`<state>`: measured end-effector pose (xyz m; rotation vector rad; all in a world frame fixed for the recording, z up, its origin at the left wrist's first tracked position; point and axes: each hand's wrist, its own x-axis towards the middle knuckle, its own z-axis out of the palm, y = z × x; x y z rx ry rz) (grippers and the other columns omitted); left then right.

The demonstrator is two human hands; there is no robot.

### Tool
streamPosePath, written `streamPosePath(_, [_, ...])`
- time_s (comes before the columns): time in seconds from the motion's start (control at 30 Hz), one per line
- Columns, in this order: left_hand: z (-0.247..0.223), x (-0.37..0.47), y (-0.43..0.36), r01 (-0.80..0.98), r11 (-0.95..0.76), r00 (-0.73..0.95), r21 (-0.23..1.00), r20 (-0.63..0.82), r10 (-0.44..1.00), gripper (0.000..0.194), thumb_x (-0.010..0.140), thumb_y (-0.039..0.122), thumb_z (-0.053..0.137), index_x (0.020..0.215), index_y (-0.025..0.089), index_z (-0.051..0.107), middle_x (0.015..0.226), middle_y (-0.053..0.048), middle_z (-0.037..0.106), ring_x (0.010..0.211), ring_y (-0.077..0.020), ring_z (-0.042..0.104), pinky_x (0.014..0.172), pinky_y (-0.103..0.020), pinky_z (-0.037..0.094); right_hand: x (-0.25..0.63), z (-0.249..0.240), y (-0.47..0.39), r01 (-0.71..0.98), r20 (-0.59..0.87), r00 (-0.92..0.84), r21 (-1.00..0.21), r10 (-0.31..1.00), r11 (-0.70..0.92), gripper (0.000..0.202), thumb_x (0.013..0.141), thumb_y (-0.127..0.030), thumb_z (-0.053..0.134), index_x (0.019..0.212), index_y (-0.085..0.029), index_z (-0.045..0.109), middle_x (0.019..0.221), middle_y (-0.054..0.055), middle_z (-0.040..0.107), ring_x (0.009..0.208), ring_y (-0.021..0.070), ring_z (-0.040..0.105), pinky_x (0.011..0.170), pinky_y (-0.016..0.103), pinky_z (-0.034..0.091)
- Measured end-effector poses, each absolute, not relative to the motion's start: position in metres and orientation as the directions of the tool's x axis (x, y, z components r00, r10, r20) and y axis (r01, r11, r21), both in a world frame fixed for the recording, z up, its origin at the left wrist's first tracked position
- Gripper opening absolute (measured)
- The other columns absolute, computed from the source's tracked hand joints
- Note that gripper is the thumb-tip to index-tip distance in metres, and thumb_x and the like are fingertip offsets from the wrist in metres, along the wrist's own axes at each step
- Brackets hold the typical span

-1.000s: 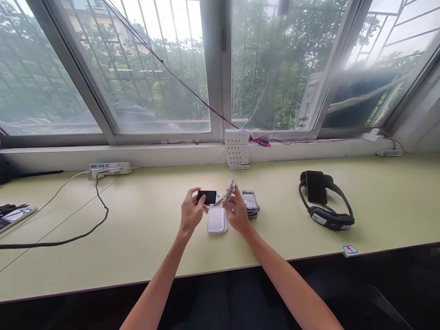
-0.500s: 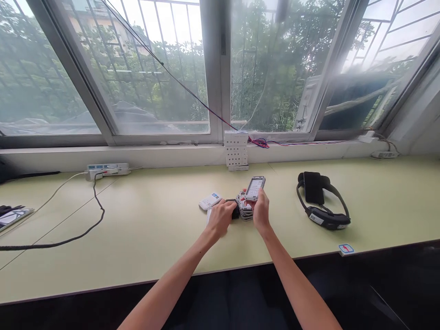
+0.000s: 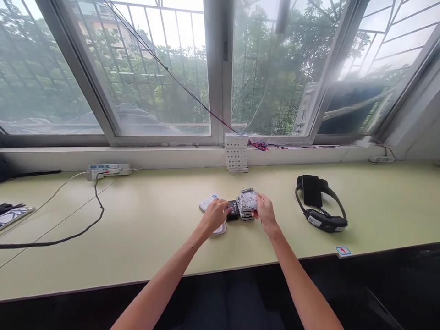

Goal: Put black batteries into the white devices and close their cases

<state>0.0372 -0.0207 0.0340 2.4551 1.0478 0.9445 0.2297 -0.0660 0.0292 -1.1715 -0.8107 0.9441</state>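
My left hand (image 3: pixel 215 214) hovers over white rounded covers (image 3: pixel 208 202), its fingers bent and apart, with nothing visible in them. Its fingertips are close to a small black block with white lettering (image 3: pixel 233 211), which looks like a stack of batteries. Just right of that stands a pile of grey-white phone bodies (image 3: pixel 246 215). My right hand (image 3: pixel 266 211) is closed on the right edge of a phone body (image 3: pixel 249 199) with a white label. That phone body lies nearly flat at the top of the pile; whether it rests there is unclear.
A black headset with a strap (image 3: pixel 323 220) lies on the table (image 3: pixel 137 233) to the right. White perforated blocks (image 3: pixel 236 153) stand by the window sill. At the left are a power strip (image 3: pixel 109 170) and a black cable (image 3: pixel 99 201). A small sign (image 3: pixel 343 251) marks the front edge.
My right hand has lowered the tilted phone body to the top of the pile. My left hand has drawn back leftward from the black block, uncovering more of it.
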Motion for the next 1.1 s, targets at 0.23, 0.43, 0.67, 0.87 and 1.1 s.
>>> streamPosePath(0.23, [0.044, 0.007, 0.026, 0.903, -0.34, 0.321, 0.261, 0.112, 0.94, 0.03, 0.087, 0.03, 0.053, 0.11, 0.014, 0.066, 0.11, -0.016, 0.067, 0.106, -0.0287, 0.058, 0.076, -0.031, 0.043, 0.23, 0.028, -0.069, 0.225, 0.162, 0.474, -0.973, 0.866, 0.059, 0.042, 0.083, -0.033, 0.047, 0.117, -0.012, 0.06, 0.067, 0.003, 0.064, 0.034, 0.0123, 0.049, 0.04, 0.027, 0.044])
streamPosePath(0.43, [0.042, 0.012, 0.041, 0.915, -0.336, 0.339, 0.225, 0.028, 0.94, 0.033, 0.078, 0.031, 0.066, 0.109, 0.018, 0.064, 0.105, -0.011, 0.07, 0.102, -0.0261, 0.061, 0.07, -0.026, 0.043, 0.227, 0.026, -0.069, 0.428, 0.292, 0.485, -0.901, 0.824, 0.067, 0.043, 0.083, -0.032, 0.046, 0.118, -0.012, 0.06, 0.094, 0.013, 0.07, 0.055, 0.018, 0.062, 0.057, 0.031, 0.05])
streamPosePath(0.67, [0.046, 0.02, 0.033, 0.936, -0.314, 0.317, 0.157, 0.01, 0.948, 0.027, 0.083, 0.031, 0.061, 0.107, 0.018, 0.06, 0.102, -0.013, 0.068, 0.104, -0.0298, 0.057, 0.072, -0.029, 0.042, 0.225, 0.018, -0.069, 0.504, 0.39, 0.503, -0.857, 0.771, 0.105, 0.041, 0.081, -0.028, 0.046, 0.116, -0.012, 0.059, 0.105, 0.016, 0.069, 0.089, 0.025, 0.065, 0.077, 0.035, 0.05])
streamPosePath(0.87, [0.043, 0.02, 0.027, 0.951, -0.285, 0.278, 0.122, 0.071, 0.958, 0.028, 0.088, 0.028, 0.055, 0.113, 0.016, 0.056, 0.103, -0.017, 0.064, 0.101, -0.0307, 0.055, 0.075, -0.033, 0.041, 0.224, 0.012, -0.069, 0.521, 0.456, 0.512, -0.839, 0.728, 0.158, 0.034, 0.08, -0.026, 0.046, 0.108, -0.014, 0.061, 0.101, 0.015, 0.069, 0.083, 0.0247, 0.066, 0.07, 0.034, 0.05])
streamPosePath(1.1, [0.048, 0.013, 0.013, 0.94, -0.294, 0.244, 0.173, 0.264, 0.933, 0.033, 0.09, 0.027, 0.05, 0.122, 0.018, 0.052, 0.109, -0.016, 0.059, 0.103, -0.0291, 0.052, 0.082, -0.035, 0.04, 0.222, 0.01, -0.069, 0.572, 0.513, 0.528, -0.804, 0.677, 0.162, 0.031, 0.085, -0.028, 0.045, 0.106, -0.014, 0.062, 0.101, 0.016, 0.068, 0.082, 0.0254, 0.067, 0.068, 0.035, 0.051])
